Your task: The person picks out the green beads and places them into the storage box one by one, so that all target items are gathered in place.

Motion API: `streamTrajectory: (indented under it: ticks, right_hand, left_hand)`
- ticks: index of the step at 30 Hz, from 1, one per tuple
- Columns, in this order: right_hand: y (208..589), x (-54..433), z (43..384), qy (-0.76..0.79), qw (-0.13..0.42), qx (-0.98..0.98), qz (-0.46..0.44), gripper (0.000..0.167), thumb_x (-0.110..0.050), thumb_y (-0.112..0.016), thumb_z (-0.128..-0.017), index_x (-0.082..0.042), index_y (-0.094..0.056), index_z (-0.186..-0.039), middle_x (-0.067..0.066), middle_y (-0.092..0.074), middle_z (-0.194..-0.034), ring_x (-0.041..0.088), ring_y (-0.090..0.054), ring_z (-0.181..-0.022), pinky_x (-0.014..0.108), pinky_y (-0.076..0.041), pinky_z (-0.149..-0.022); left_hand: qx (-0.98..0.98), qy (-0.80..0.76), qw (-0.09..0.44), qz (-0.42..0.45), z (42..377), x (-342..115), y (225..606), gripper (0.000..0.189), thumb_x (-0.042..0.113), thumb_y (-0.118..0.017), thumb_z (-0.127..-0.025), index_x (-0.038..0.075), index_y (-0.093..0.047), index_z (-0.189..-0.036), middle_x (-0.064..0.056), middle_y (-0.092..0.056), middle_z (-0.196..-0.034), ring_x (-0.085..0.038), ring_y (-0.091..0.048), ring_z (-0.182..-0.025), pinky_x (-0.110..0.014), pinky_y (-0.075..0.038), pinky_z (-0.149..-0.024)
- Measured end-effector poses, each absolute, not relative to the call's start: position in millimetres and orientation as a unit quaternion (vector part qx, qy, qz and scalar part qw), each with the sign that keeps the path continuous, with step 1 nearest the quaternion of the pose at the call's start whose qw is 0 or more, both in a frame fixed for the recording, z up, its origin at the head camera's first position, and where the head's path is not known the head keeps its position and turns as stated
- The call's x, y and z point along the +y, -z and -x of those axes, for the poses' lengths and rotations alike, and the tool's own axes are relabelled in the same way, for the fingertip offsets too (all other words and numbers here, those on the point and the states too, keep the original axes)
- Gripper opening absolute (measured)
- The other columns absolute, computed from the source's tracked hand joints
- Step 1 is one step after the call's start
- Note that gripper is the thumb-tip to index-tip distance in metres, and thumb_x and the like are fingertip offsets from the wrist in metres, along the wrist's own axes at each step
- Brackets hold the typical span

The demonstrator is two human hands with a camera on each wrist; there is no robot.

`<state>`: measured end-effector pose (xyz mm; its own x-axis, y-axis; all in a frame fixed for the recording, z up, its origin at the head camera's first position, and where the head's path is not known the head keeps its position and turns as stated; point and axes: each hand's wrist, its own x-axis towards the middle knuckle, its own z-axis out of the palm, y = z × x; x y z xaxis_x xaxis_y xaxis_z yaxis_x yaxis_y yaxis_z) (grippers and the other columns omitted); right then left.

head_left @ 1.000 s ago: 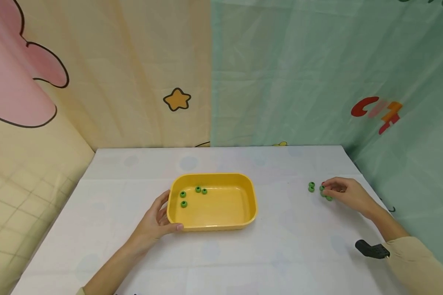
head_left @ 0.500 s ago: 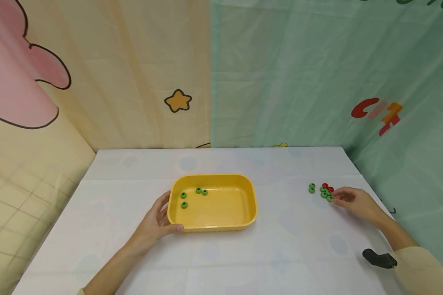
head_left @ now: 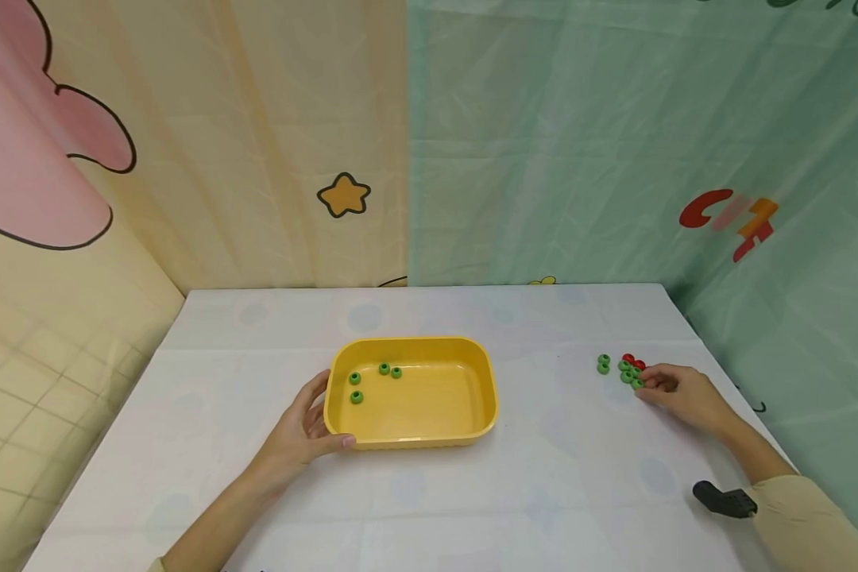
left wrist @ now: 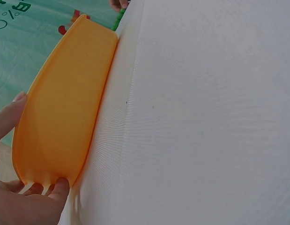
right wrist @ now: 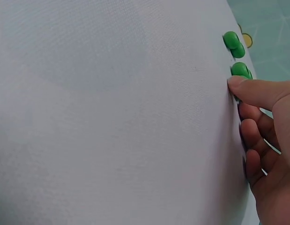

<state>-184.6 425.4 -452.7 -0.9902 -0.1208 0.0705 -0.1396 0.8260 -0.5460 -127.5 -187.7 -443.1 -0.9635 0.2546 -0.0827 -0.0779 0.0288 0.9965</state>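
A yellow plastic tray [head_left: 418, 433] stands on the white-covered table, with several green beads [head_left: 355, 378] in its left half. My left hand [head_left: 300, 425] grips the tray's left end, thumb on the front rim and fingers round the side; the left wrist view shows this hand [left wrist: 34, 199] against the tray wall [left wrist: 65, 98]. On the right lies a cluster of green and red beads. There my right hand [head_left: 689, 397] pinches a green bead [head_left: 638, 384] at the cluster's near edge. In the right wrist view, the thumb partly hides the green beads [right wrist: 239, 69].
Two green beads [head_left: 604, 364] sit just left of the cluster, and red beads [head_left: 628, 358] lie at its back. Printed curtains [head_left: 543, 159] rise behind the table [head_left: 529, 492]. A black device [head_left: 724, 500] is at the right sleeve.
My right hand first drew back rightward from above the cluster, uncovering the red beads, then came in slightly to the left onto a near green bead. The left hand and tray stayed put.
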Motion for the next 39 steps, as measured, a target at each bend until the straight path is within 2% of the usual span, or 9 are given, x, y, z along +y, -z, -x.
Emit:
streamTrajectory:
  ticks: [8,21,28,39]
  right_hand:
    - [454,424,185,-0.28,0.02,-0.958,-0.065,0.028,-0.022,-0.08,-0.094,0.0,-0.072,-0.109,0.002,-0.065,-0.089,0.014,-0.056,-0.077,0.024,-0.049,-0.063]
    - [439,415,192,-0.286,-0.005,-0.955,-0.083,0.028,-0.02,-0.081,-0.092,-0.002,-0.073,-0.111,0.003,-0.07,-0.097,0.019,-0.062,-0.091,0.019,-0.053,-0.072]
    - [430,402,201,-0.302,-0.01,-0.948,-0.099,0.024,-0.019,-0.08,-0.093,-0.003,-0.073,-0.109,0.003,-0.069,-0.094,0.016,-0.06,-0.084,0.021,-0.054,-0.068]
    - [416,370,221,-0.327,-0.042,-0.938,-0.11,0.023,-0.02,-0.08,-0.093,-0.005,-0.073,-0.109,0.004,-0.065,-0.091,0.022,-0.057,-0.083,0.027,-0.052,-0.061]
  left_hand:
    - [0.705,-0.696,0.123,-0.064,126,-188,440,0.109,-0.001,-0.084,-0.085,0.009,-0.012,-0.166,-0.016,-0.012,-0.17,-0.038,-0.026,-0.152,-0.031,-0.037,-0.114]
    - [0.711,-0.689,0.12,-0.068,128,-189,444,0.109,-0.002,-0.084,-0.084,0.01,-0.012,-0.166,-0.015,-0.012,-0.17,-0.039,-0.027,-0.151,-0.025,-0.041,-0.11]
    - [0.71,-0.69,0.123,-0.067,128,-189,443,0.109,-0.001,-0.085,-0.084,0.01,-0.013,-0.165,-0.015,-0.012,-0.17,-0.039,-0.027,-0.151,-0.027,-0.041,-0.111]
    - [0.705,-0.695,0.124,-0.065,127,-188,441,0.11,0.0,-0.085,-0.084,0.009,-0.012,-0.166,-0.016,-0.011,-0.17,-0.039,-0.025,-0.152,-0.03,-0.038,-0.114]
